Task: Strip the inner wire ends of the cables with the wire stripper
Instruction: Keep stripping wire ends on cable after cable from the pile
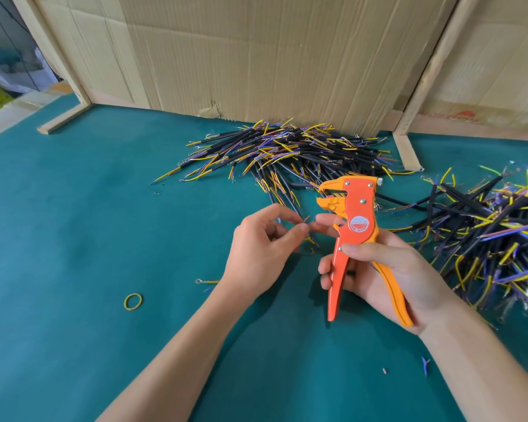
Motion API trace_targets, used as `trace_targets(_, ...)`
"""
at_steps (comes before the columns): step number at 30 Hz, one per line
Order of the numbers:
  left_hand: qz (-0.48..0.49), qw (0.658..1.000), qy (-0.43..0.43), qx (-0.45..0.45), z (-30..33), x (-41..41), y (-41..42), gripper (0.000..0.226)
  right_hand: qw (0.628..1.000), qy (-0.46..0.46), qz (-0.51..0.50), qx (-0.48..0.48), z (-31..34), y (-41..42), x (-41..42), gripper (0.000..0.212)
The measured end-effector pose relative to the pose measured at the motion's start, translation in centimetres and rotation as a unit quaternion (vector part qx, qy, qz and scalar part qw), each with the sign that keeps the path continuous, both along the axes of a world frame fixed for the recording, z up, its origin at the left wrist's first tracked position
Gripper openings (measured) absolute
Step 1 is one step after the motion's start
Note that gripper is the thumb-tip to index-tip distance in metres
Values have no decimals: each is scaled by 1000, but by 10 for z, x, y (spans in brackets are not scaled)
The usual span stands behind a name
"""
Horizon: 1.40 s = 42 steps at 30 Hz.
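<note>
Right hand [387, 269] gripping stripper [354, 229] upright | left hand [256, 242] pinching wire end [306, 219] just left, below its open jaws

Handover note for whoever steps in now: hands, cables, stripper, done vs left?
Right hand grips the wire stripper upright, its jaws open and empty.
Left hand pinches a thin wire end just below the jaws, not yet inserted.
Cable piles: one at the cardboard wall, one at right.
Which pile is finished cannot be told.
Next: feed the end into the jaws and squeeze.
</note>
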<state>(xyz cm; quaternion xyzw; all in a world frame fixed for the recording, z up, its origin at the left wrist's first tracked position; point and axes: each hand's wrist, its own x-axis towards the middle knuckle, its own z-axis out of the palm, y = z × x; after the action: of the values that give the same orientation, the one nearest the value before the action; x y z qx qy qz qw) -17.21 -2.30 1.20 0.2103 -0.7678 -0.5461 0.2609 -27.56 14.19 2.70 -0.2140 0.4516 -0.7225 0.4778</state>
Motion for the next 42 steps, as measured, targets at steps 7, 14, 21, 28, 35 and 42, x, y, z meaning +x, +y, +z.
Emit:
trace_targets(7,5,1000,14,-14,1,1,1,9,1000,6,6,-2,-1,0,-1,55)
trace_targets(14,-14,999,36,-15,1,2,2,15,1000,2,8,-4,0,0,-1,54)
trace_targets(21,-66,997,46,6,1,3,-1,15,1000,-1,5,0,1,-1,1,54)
trace_targets(28,-51,998,6,-33,1,4,-3,34,1000,-5,-3,5,1,-1,1,53)
trace_targets(35,-5,997,-10,-79,3,5,2,35,1000,3,2,6,1,-1,0,49)
trace_targets(42,0,998,-4,-60,4,4,2,37,1000,10,0,17,1,-2,1,44)
